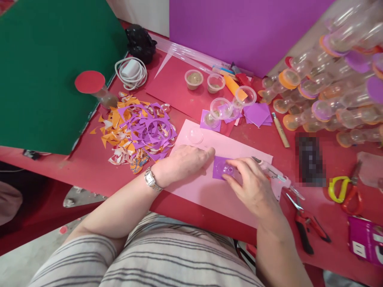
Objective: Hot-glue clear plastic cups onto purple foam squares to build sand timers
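Observation:
My right hand (251, 181) pinches a small clear plastic dome (229, 169) between thumb and fingers. The dome sits on a purple paper square (219, 160), which lies on a pink sheet (206, 191). Just left of the square, my left hand (190, 159) rests low over the sheet, fingers stretched out and the index tip close to the square's edge; nothing shows in it. A clear round plastic lid (194, 136) lies behind the left hand. At the sheet's right edge is a glue gun (277, 175), partly behind my right wrist.
Purple and orange paper scraps (146, 127) are heaped on the left. Clear cups (220, 108) stand at the back beside stacked purple squares (257, 114). Joined clear cups (326, 87) are piled on the right. Red pruners (309, 223) and yellow-and-red scissors (345, 191) lie at the right.

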`<action>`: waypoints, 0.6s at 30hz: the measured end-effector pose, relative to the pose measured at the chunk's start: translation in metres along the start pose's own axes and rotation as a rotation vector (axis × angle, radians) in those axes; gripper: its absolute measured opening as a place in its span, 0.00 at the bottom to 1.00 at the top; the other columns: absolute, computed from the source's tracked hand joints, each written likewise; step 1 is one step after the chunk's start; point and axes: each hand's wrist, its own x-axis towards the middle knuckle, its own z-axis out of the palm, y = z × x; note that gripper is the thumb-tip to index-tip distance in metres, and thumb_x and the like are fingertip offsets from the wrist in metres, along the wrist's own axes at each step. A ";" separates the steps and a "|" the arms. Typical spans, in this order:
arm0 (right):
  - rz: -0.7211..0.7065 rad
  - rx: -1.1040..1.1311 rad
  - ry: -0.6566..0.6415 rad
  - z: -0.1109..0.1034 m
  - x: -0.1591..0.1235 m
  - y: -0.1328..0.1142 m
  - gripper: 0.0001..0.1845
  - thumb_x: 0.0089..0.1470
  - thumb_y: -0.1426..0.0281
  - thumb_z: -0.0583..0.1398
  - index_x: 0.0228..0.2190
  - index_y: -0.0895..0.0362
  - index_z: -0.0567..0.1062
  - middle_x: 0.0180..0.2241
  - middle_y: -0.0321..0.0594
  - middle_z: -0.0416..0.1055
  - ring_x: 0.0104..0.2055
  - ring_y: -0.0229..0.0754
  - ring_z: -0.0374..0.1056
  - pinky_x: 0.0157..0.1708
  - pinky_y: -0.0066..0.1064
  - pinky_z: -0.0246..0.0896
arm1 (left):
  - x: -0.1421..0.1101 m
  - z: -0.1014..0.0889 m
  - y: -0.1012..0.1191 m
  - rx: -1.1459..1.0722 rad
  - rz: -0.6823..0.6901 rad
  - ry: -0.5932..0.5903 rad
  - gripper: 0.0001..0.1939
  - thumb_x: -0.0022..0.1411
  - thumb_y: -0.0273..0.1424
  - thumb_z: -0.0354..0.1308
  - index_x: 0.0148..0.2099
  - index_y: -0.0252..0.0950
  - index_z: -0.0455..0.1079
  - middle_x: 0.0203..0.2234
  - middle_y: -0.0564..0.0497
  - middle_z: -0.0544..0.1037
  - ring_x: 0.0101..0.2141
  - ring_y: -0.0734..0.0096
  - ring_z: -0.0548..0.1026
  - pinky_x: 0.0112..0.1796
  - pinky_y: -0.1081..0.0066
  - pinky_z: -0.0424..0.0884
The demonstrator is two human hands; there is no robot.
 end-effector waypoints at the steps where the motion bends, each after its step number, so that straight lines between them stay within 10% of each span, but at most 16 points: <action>1: -0.005 -0.003 -0.003 0.000 -0.001 -0.001 0.08 0.63 0.67 0.57 0.44 0.53 0.71 0.40 0.44 0.73 0.44 0.49 0.71 0.44 0.43 0.68 | 0.000 -0.001 0.000 0.002 -0.004 -0.004 0.12 0.65 0.28 0.63 0.47 0.33 0.64 0.33 0.48 0.82 0.33 0.63 0.81 0.25 0.73 0.63; 18: 0.020 -0.031 0.025 0.001 -0.005 -0.005 0.07 0.63 0.66 0.56 0.42 0.54 0.70 0.39 0.44 0.72 0.42 0.49 0.71 0.42 0.42 0.67 | 0.000 -0.001 0.002 0.000 -0.013 0.010 0.09 0.65 0.27 0.61 0.46 0.32 0.66 0.32 0.47 0.82 0.32 0.65 0.80 0.26 0.73 0.65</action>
